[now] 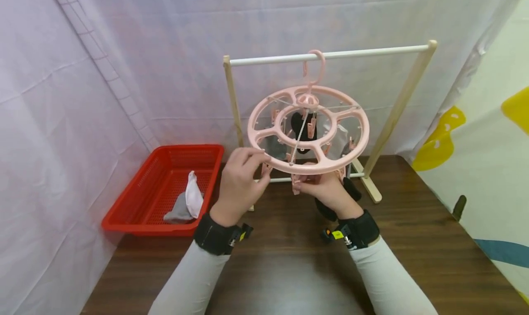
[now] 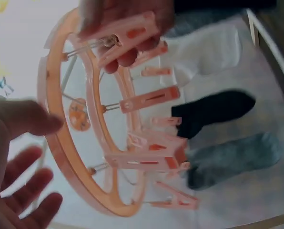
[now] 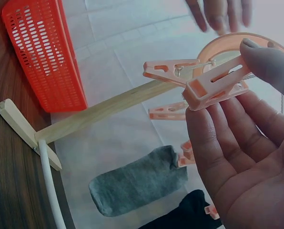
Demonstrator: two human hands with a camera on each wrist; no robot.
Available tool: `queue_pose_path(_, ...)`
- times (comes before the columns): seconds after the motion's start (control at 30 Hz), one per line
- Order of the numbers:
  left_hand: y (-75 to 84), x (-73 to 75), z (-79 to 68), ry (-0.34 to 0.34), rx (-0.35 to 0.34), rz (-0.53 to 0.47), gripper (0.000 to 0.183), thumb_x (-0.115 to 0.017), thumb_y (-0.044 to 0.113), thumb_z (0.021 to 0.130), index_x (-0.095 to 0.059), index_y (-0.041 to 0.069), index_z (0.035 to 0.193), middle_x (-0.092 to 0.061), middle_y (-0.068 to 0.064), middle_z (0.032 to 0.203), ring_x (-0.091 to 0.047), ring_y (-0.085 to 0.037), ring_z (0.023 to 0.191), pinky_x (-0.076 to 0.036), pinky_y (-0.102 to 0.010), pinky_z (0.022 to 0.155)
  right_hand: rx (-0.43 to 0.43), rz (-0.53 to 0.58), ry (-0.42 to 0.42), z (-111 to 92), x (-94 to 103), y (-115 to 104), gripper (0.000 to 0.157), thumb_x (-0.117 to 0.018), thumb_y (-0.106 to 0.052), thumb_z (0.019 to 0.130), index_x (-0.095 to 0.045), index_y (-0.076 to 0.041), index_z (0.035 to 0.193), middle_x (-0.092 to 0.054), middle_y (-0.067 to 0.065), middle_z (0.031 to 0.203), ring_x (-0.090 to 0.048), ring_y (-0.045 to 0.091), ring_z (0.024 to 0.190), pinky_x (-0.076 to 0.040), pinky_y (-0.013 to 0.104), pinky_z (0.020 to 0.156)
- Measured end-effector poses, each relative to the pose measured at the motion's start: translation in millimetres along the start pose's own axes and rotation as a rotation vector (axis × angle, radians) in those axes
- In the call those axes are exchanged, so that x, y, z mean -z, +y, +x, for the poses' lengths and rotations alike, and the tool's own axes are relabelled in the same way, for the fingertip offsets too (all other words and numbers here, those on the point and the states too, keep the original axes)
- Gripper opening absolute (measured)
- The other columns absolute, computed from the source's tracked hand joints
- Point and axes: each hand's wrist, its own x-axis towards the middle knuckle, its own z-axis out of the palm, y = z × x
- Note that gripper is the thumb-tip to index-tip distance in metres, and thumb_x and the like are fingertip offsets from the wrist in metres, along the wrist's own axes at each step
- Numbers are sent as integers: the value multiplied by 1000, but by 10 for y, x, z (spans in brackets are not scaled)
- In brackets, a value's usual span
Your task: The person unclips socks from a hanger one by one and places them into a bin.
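A round pink clip hanger (image 1: 363, 131) hangs by its hook from a white bar. My right hand (image 1: 328, 191) pinches a pink clothespin (image 3: 213, 83) between thumb and fingers at the hanger's near edge. The left hand (image 1: 241, 179) is at the near-left rim, its fingers spread apart and holding nothing in the left wrist view. Grey (image 2: 237, 160), black (image 2: 213, 112) and white (image 2: 208, 52) socks hang from clips on the far side. Another clothespin (image 3: 170, 71) dangles beside the pinched one. Whether the left fingertips touch the rim, I cannot tell.
A red basket (image 1: 132, 186) stands at the left of the brown table (image 1: 272, 269), with a white cloth piece (image 1: 192, 195) and a grey one (image 1: 179, 209) inside. The rack's wooden post (image 1: 398, 108) rises on the right. White fabric (image 1: 173, 67) hangs behind.
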Motion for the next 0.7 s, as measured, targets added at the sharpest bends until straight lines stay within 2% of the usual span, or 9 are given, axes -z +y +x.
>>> queue_pose_path(0.1, 91, -70, 69, -39, -118, 23, 22, -70, 4, 75, -73, 10, 95, -66, -8, 100, -59, -26, 96, -49, -37, 86, 16, -11, -4, 0, 8, -7, 24, -67, 11, 82, -61, 4, 104, -64, 23, 80, -65, 27, 70, -57, 33, 66)
queue_pose_path(0.2, 156, -121, 118, -60, -176, 44, 20, -67, 4, 77, -72, 12, 94, -66, -5, 96, -59, -24, 93, -49, -36, 84, 14, -11, -3, -3, 24, -10, 24, -67, 8, 84, -63, 3, 106, -65, 20, 82, -65, 27, 71, -57, 34, 67)
queue_pose_path(0.3, 197, -146, 134, -49, -180, 53, 16, -64, 4, 81, -72, 13, 91, -68, -3, 92, -61, -22, 88, -50, -36, 79, 10, -3, 10, -10, 31, -10, 25, -68, 8, 84, -63, 3, 108, -66, 19, 84, -66, 26, 72, -57, 35, 67)
queue_pose_path(0.53, 227, -182, 73, 51, -192, 51, 14, -63, 5, 85, -75, 12, 89, -68, -3, 91, -63, -23, 85, -51, -37, 76, 9, 5, -24, -9, 14, -30, 23, -65, 10, 84, -63, 5, 107, -64, 20, 83, -64, 25, 72, -56, 34, 68)
queue_pose_path(0.7, 248, -242, 60, 90, -197, 57, 16, -63, 5, 86, -75, 12, 92, -68, -3, 94, -63, -23, 89, -51, -38, 79, -1, -94, -15, -18, 7, -100, 24, -69, 3, 84, -64, 1, 108, -66, 16, 83, -66, 24, 71, -57, 35, 65)
